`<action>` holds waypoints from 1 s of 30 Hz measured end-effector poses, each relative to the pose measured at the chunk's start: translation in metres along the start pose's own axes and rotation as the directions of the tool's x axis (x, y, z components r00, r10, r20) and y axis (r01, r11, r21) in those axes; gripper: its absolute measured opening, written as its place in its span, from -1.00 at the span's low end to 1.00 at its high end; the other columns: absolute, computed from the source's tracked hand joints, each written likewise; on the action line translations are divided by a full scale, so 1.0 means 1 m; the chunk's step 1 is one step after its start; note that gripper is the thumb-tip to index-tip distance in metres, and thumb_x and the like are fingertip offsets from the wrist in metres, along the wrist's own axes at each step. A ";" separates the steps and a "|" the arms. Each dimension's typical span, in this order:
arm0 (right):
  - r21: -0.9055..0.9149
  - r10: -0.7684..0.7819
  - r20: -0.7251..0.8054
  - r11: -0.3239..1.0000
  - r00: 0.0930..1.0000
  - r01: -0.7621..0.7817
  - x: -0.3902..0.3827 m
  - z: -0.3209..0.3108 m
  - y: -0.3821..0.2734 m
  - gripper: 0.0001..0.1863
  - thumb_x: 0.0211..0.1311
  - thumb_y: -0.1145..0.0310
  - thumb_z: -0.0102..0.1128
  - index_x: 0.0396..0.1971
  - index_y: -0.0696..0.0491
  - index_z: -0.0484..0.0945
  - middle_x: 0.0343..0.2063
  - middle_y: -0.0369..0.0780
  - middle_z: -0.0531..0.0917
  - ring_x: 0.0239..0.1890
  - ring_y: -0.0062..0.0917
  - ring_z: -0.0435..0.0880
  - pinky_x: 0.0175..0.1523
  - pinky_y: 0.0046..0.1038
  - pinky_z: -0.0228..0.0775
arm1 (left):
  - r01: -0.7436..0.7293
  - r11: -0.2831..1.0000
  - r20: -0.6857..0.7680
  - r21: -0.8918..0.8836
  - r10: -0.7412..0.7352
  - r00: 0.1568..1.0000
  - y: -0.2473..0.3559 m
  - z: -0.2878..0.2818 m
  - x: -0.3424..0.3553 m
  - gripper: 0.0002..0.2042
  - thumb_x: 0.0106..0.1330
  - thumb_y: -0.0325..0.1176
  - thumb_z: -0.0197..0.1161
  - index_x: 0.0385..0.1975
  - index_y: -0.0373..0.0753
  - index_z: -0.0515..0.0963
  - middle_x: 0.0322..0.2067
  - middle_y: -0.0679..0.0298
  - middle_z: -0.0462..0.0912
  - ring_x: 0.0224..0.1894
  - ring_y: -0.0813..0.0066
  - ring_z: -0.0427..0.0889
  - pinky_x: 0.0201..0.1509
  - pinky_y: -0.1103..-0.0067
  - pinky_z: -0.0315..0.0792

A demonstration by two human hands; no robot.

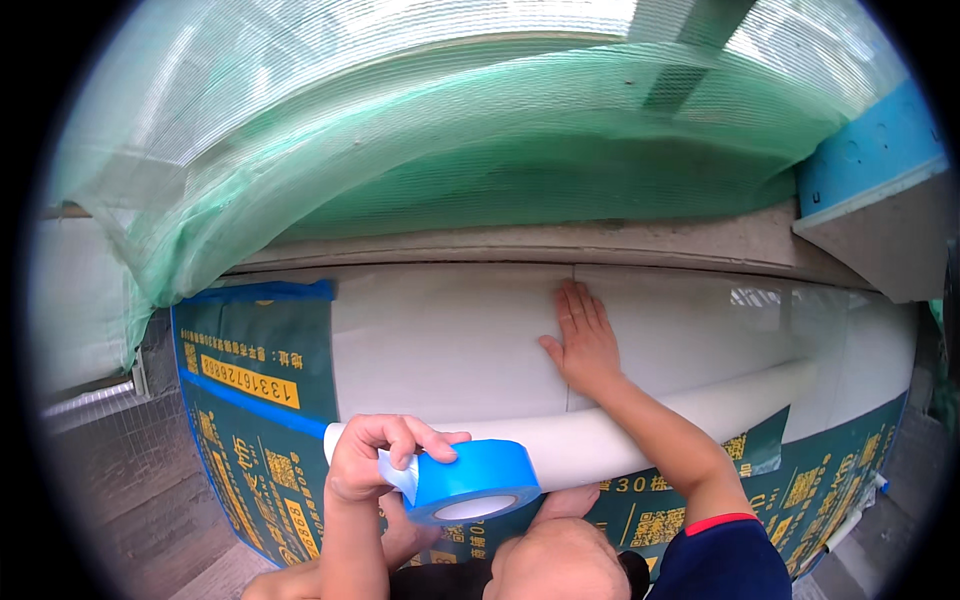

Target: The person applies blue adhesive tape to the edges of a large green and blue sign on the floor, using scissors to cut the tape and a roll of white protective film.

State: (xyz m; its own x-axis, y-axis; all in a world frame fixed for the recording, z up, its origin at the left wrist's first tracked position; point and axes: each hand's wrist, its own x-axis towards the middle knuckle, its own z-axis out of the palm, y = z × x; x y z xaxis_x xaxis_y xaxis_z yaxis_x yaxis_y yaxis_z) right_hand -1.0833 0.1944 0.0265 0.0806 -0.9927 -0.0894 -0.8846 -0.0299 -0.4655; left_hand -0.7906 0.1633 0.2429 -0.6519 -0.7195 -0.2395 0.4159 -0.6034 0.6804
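My left hand (pixel 372 452) grips a roll of blue tape (pixel 478 470), its thumb and fingers on the upper side. A pale, loose end of tape shows between the fingers and the roll. Stretched forward, my right hand (pixel 588 348) lies flat on a white slab (pixel 440 335), fingers apart, close to a thin joint. Between my arms and the slab runs a white rolled-up edge (pixel 590 440) of sheeting; my right forearm crosses over it. Green printed protective sheeting (pixel 262 345) covers the surface at left, with strips of blue tape (pixel 265 405) along it.
Green mesh netting (pixel 520 180) hangs across the far side, behind a concrete ledge (pixel 620 240). A blue-sided block (pixel 870 150) juts in at the far right. My bare knee and feet rest on the printed sheeting nearby. Grey block wall (pixel 105 440) stands at left.
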 end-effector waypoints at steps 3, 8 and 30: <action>-0.058 0.082 -0.044 0.995 0.996 -0.085 -0.024 -0.022 0.045 -0.15 0.41 -0.06 0.08 0.49 0.20 0.12 0.54 -0.02 0.12 0.58 -0.14 0.04 0.60 -0.10 -0.14 | 0.036 0.999 0.050 -0.005 -0.036 0.998 -0.007 0.003 0.017 -0.81 0.09 -0.73 0.37 -0.46 -0.30 0.52 -0.06 -0.25 0.69 0.18 -0.11 0.64 0.47 -0.08 0.27; -0.111 0.239 -0.170 0.959 0.956 -0.259 -0.063 -0.054 0.116 -0.16 0.40 -0.03 0.10 0.48 0.22 0.13 0.52 0.02 0.14 0.56 -0.08 0.09 0.58 -0.05 -0.09 | 0.093 0.995 0.116 -0.045 -0.087 0.989 -0.020 0.021 0.047 -0.84 0.17 -0.73 0.32 -0.44 -0.32 0.52 -0.07 -0.25 0.69 0.17 -0.10 0.65 0.47 -0.05 0.29; -0.127 0.523 -0.547 0.721 0.654 -0.682 -0.143 -0.125 0.345 -0.24 0.55 -0.05 -0.15 0.47 0.26 0.15 0.51 0.08 0.16 0.56 0.00 0.08 0.57 0.01 -0.07 | 0.245 0.966 0.133 0.078 -0.254 0.958 -0.054 0.054 0.103 -0.80 0.09 -0.75 0.34 -0.50 -0.28 0.51 -0.16 -0.23 0.73 0.12 -0.19 0.68 0.31 0.01 0.49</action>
State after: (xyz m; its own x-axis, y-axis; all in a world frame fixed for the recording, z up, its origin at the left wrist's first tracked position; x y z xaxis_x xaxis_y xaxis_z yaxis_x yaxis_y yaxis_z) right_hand -1.4577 0.3114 -0.0111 -0.6606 -0.7290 0.1795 -0.7507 0.6403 -0.1625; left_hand -0.9145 0.1411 0.2188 -0.8147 -0.4900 -0.3101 0.1921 -0.7326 0.6529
